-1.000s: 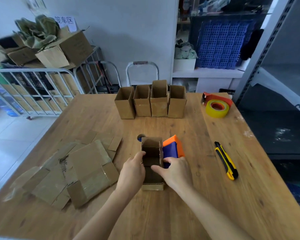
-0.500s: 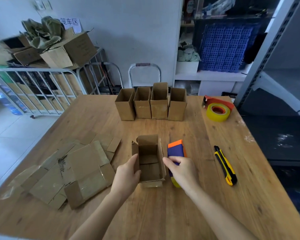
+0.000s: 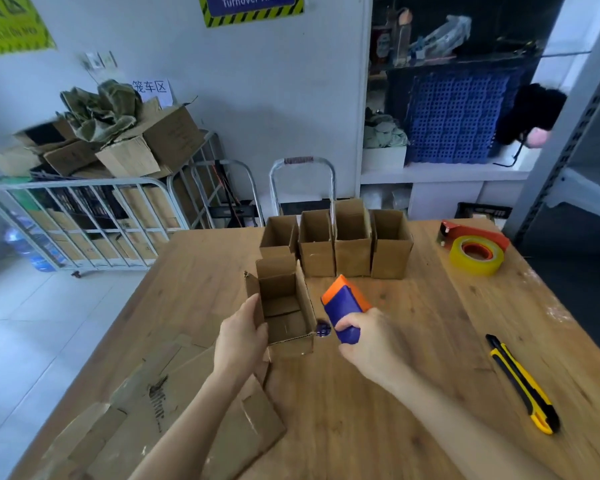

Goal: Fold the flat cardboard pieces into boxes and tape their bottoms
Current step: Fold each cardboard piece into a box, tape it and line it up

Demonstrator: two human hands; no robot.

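A small folded cardboard box (image 3: 286, 308) stands open-topped in mid-table, lifted or tilted slightly toward the row behind it. My left hand (image 3: 243, 337) grips its left wall, thumb on the rim. My right hand (image 3: 368, 344) holds a blue and orange tape dispenser (image 3: 343, 306) just right of the box. Several finished open boxes (image 3: 340, 245) stand in a row at the far side. Flat cardboard pieces (image 3: 174, 410) lie in a pile at the near left.
A roll of yellow tape (image 3: 476, 259) with a red dispenser sits at the far right of the wooden table (image 3: 413, 341). A yellow and black utility knife (image 3: 522, 382) lies near the right edge. Beyond the table stand a cage cart and shelving.
My left hand has carried the box away from me toward the row of boxes. My right hand has lifted the dispenser off the table. The camera has tilted upward.
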